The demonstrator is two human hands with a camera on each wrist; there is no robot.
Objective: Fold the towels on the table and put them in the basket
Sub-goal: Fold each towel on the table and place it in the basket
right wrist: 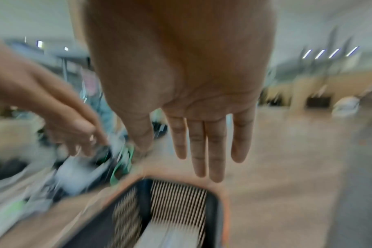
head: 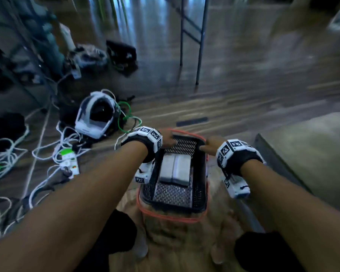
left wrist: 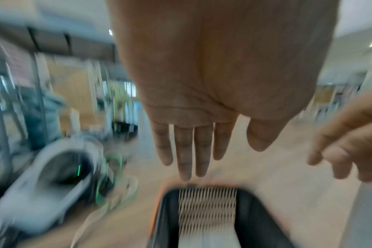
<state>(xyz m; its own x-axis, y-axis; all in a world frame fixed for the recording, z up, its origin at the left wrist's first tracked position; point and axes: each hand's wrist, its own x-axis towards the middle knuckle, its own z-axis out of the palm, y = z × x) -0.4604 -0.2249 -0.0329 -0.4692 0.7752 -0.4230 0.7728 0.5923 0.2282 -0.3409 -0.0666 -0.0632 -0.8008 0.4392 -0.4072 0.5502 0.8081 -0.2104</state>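
Observation:
A black mesh basket (head: 152, 179) with an orange rim sits on a tan surface in front of me. Two folded grey towels (head: 175, 169) lie side by side inside it. My left hand (head: 168, 140) is over the basket's far left corner and my right hand (head: 209, 144) over its far right corner. In the wrist views the left hand (left wrist: 193, 151) and the right hand (right wrist: 204, 147) have straight fingers and hold nothing, just above the basket's far wall (left wrist: 206, 206) (right wrist: 176, 199). Motion blur hides whether the fingertips touch the rim.
On the wooden floor to the left lie a white headset (head: 94, 116) and tangled white cables with power strips (head: 67, 161). A grey table edge (head: 302, 154) is at the right. Metal frame legs (head: 199, 46) stand further back.

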